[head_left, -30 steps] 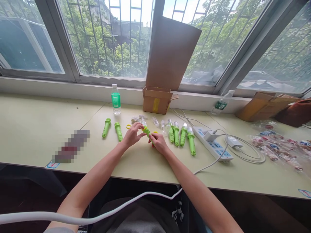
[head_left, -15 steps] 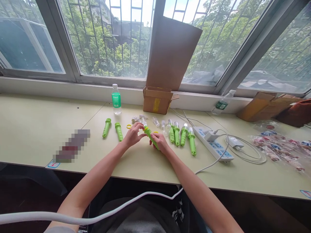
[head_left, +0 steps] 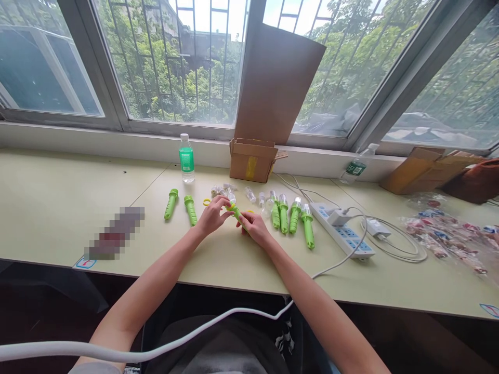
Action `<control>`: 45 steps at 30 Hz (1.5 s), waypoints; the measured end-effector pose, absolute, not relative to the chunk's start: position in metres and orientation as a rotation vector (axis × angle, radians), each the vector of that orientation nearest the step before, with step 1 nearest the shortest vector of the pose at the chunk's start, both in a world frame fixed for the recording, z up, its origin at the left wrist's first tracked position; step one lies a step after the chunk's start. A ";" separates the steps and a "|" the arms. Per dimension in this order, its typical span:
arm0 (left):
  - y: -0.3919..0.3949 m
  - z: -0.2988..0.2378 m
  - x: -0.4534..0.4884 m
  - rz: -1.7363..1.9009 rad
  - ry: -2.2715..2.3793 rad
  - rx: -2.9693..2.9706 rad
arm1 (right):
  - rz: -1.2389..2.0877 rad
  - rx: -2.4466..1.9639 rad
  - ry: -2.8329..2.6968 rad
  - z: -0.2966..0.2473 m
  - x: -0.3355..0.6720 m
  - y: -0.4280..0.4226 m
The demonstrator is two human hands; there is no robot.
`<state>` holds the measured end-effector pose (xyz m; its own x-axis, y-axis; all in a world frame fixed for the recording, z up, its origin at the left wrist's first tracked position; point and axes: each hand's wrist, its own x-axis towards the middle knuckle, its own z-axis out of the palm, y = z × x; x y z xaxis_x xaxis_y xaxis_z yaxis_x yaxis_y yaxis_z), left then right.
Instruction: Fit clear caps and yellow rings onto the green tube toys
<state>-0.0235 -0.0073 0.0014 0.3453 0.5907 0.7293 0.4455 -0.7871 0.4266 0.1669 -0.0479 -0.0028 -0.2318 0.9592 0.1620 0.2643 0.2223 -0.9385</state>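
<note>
Between the worktop's [head_left: 218, 265] front and back edges, the left hand's [head_left: 211, 215] fingers pinch the far end of a green plastic handle [head_left: 236, 213]; the right hand's [head_left: 255, 228] curl closed round its shaft, apparently steadying it.

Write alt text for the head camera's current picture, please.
A person's left hand and right hand hold a green handle over a pale table. Two more green handles are to the left, and four clear-topped ones to the right, beside a white power strip. Behind stand a bottle and a cardboard box, below windows.
</note>
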 end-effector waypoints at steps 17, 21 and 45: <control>-0.007 -0.001 -0.023 1.388 0.933 2.454 | 1.100 -1.176 -1.558 -0.006 0.169 -0.046; -0.007 0.000 -0.023 1.365 0.910 2.471 | 1.108 -1.168 -1.559 -0.008 0.169 -0.044; -0.008 0.000 -0.024 1.364 0.934 2.491 | 1.125 -1.202 -1.573 -0.002 0.171 -0.048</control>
<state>-0.0236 -0.0080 -0.0003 0.3921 0.5870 0.7083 0.4485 -0.7942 0.4099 0.1705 -0.0478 -0.0017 -0.1891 0.9773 0.0961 0.2250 0.1383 -0.9645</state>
